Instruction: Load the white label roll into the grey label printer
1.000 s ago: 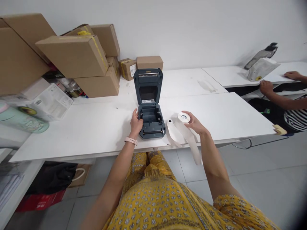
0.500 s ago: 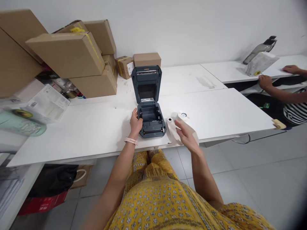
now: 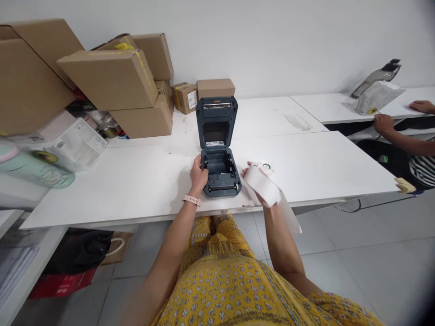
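A dark label printer point(image 3: 220, 176) stands on the white table with its lid raised and its inner bay showing. My left hand point(image 3: 199, 176) grips the printer's left side, thumb over the edge. To the right of the printer, my right hand point(image 3: 247, 170) is closed round a roll of white paper point(image 3: 263, 184), which covers most of the palm and fingers. A loose strip of the paper hangs past the table's front edge. Just behind the roll lies a smaller white roll point(image 3: 267, 167) with a dark ring at its core.
Cardboard boxes point(image 3: 112, 81) are stacked at the back left, beside a mint bottle point(image 3: 50, 170) and a white carton point(image 3: 79, 145). A small box point(image 3: 215, 87) stands behind the printer. At the far right, another person's hands point(image 3: 384, 124) rest near a white package point(image 3: 379, 97).
My right hand, open above the white roll before, now has hold of it and has lifted it. The view has shifted slightly; my left hand stays on the printer.
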Demonstrator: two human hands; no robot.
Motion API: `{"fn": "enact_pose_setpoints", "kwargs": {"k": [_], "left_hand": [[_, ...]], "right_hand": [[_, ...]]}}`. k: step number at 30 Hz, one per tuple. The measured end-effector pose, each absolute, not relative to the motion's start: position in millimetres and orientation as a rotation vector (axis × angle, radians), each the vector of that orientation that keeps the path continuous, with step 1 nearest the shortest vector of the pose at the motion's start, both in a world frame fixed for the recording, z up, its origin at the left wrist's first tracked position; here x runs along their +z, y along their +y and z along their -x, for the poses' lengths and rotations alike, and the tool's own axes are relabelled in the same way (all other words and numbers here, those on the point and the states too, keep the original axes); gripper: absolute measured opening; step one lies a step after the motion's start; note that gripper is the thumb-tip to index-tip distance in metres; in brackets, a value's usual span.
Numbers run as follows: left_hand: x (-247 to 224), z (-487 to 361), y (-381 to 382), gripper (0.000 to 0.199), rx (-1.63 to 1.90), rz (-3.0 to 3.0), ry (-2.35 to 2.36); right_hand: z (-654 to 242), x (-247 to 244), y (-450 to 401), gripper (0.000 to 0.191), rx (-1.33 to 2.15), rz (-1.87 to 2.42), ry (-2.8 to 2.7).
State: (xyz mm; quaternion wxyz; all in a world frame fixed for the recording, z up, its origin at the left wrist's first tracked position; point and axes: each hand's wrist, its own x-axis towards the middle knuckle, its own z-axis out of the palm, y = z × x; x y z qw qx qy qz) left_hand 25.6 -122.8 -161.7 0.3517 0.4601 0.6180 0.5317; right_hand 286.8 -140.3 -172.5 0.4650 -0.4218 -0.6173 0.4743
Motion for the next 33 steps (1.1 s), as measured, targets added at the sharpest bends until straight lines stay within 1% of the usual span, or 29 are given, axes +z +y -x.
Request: {"fn": "enact_pose_setpoints", "kwargs": {"k": [3, 5, 8, 11, 13, 15, 20, 25, 29, 33], "left_hand": [[-162, -26, -122, 0.085, 1.396, -1.217, 1.589], [-163, -26, -122, 0.085, 1.418, -1.211, 1.576], [-166, -25, -120, 0.084, 1.431, -1.185, 1.561], [-171, -25, -118, 0.085, 1.423, -1.146, 1.558], [-173, -25, -116, 0.084, 1.443, -1.137, 1.523], [-176, -25, -115, 0.08, 1.467, -1.142, 1.476], [-178, -27, -114, 0.076, 1.463, -1.098, 1.426], [-180, -26, -113, 0.076, 1.446, -1.074, 1.421], [-178, -27, -114, 0.073, 1.432, -1.039, 1.39], [-173, -27, -116, 0.069, 1.423, -1.055, 1.391]], "right_hand": [[-284, -136, -133, 0.053, 1.224, 0.864, -1.598], [-269, -114, -117, 0.051, 1.201, 0.794, -1.844], [-234, -94, -87, 0.042, 0.956, 0.901, -2.361], [-204, -88, -69, 0.042, 0.637, 1.035, -2.805], [-193, -89, -66, 0.043, 0.495, 1.063, -2.973], [-189, -91, -66, 0.041, 0.433, 1.034, -3.06], [-193, -103, -65, 0.04, 0.382, 0.895, -3.061], [-194, -121, -60, 0.04, 0.453, 0.827, -2.852], [-192, -129, -57, 0.038, 0.476, 0.8, -2.797], [-195, -129, -57, 0.045, 0.524, 0.786, -2.752]]}}
